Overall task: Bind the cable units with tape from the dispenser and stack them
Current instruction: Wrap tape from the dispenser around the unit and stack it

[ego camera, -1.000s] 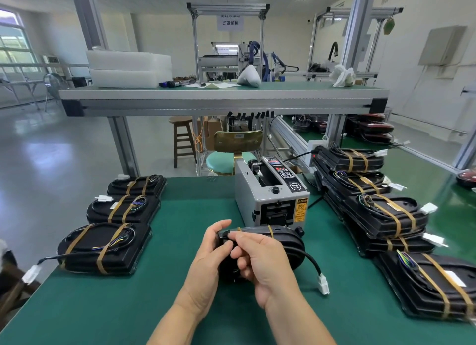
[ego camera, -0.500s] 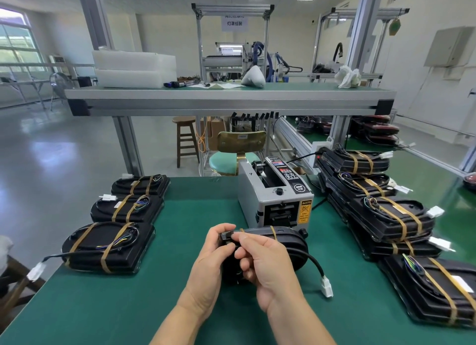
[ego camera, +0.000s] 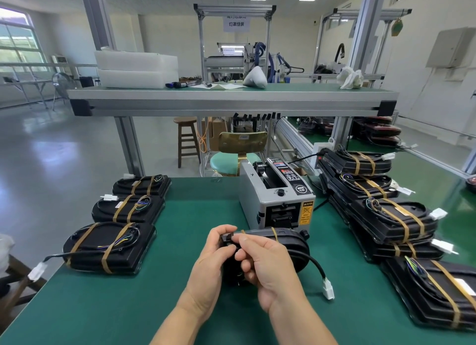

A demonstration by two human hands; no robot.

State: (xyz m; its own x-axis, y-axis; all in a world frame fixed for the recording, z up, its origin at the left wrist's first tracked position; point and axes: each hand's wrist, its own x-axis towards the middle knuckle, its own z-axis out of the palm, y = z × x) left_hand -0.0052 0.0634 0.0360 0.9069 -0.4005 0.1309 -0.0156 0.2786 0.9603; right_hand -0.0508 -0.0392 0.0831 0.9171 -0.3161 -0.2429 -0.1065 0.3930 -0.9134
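A black cable unit [ego camera: 291, 252] stands on edge on the green table [ego camera: 180, 221], right in front of the grey tape dispenser [ego camera: 277, 198]. Two brown tape strips cross its top. My left hand [ego camera: 211, 262] grips its left end, thumb over the top corner. My right hand [ego camera: 265, 262] curls over the same end, fingers pressing on the tape there. The unit's black cable with a white connector [ego camera: 328, 290] hangs out to the right.
Three taped units [ego camera: 108, 247] lie in a row at the left. Stacks of taped units [ego camera: 391, 216] fill the right side, one more [ego camera: 438, 290] near the front right. A raised shelf [ego camera: 231, 97] spans the back; a stool and chair stand behind the table.
The hands and unit stay almost where they were. My right fingers have shifted slightly on the left end of the unit; the camera has tilted a little.
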